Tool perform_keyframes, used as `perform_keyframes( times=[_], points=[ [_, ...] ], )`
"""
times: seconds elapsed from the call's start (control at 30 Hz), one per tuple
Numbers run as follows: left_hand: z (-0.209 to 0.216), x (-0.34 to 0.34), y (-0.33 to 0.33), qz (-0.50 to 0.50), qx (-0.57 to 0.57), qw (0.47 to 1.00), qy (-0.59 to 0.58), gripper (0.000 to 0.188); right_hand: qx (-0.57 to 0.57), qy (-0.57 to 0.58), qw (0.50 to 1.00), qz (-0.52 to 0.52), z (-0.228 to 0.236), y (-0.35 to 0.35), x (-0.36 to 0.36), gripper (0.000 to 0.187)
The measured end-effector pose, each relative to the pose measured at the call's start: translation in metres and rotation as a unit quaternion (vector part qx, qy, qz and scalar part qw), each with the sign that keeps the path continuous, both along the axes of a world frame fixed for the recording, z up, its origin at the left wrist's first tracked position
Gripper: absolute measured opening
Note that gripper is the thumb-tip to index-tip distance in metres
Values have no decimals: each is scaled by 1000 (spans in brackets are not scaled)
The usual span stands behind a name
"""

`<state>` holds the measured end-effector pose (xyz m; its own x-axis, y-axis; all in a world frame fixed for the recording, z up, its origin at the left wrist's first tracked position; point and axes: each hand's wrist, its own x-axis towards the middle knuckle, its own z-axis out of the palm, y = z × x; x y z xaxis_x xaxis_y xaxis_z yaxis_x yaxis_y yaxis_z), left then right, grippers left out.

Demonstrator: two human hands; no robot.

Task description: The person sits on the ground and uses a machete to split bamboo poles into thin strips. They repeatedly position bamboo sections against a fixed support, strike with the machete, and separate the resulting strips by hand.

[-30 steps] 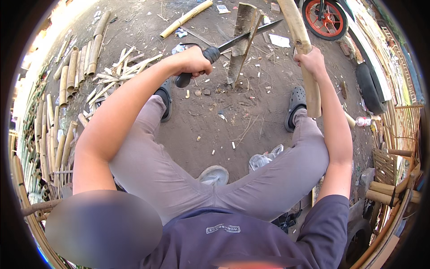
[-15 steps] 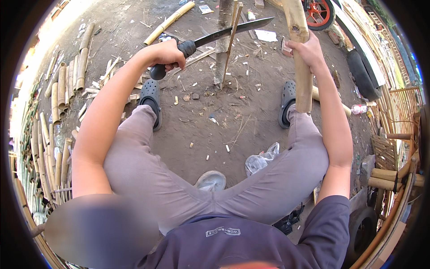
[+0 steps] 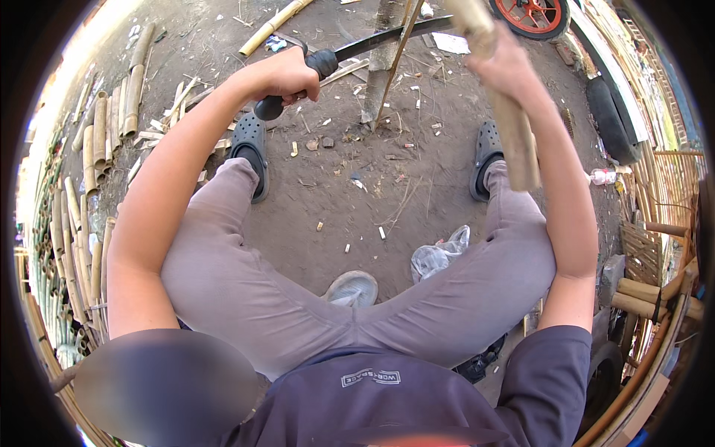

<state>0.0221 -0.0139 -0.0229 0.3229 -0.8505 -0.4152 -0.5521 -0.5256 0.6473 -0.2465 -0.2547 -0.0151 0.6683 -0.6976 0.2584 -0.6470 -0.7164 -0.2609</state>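
My left hand [image 3: 287, 76] is closed round the black, bulbous handle [image 3: 322, 64] of a machete. The machete's long dark blade [image 3: 372, 42] points to the right and away from me. It crosses an upright greyish split piece of bamboo or wood [image 3: 381, 74], with a thin brown strip [image 3: 398, 56] beside it; I cannot tell whether the blade is lodged in them. On the right, my right hand [image 3: 506, 68], blurred by motion, grips a thick pale wooden stick [image 3: 514, 141] at its middle. The stick's upper end is close to the blade's tip.
Bamboo pieces [image 3: 99, 141] are piled at the left, and a bamboo length [image 3: 275, 26] lies ahead. Small chips litter the dirt floor [image 3: 313, 246]. A clear plastic bag [image 3: 430, 261] lies between my legs. Right stand a red-rimmed wheel [image 3: 530, 13] and a black tyre [image 3: 611, 123].
The stick in my right hand has tilted, its upper end swinging left toward the blade's tip. My left hand still holds the machete across the upright piece. The whole view has shifted slightly.
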Motion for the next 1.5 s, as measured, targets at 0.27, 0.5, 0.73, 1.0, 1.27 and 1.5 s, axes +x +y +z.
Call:
perform_keyframes(
  times=[0.27,0.5,0.73,1.0,1.27,1.5],
  points=[
    [-1,-7,-6,-8,45,999,-8,35,24,-77,997,16,50,26,-10,93],
    [-3,-10,-7,15,20,1000,-8,13,135,-148,980,-19,87,37,-25,85],
    [-13,0,-1,24,57,998,1,12,47,33,997,44,-19,7,-11,86],
    [-21,-3,-11,18,24,1000,-4,12,99,-353,930,-7,80,44,-16,73],
    [-28,14,1,11,94,995,-34,13,173,119,976,63,-25,30,-2,94],
    [-37,13,6,29,83,996,3,12,259,-323,905,96,57,74,9,64]
  ],
)
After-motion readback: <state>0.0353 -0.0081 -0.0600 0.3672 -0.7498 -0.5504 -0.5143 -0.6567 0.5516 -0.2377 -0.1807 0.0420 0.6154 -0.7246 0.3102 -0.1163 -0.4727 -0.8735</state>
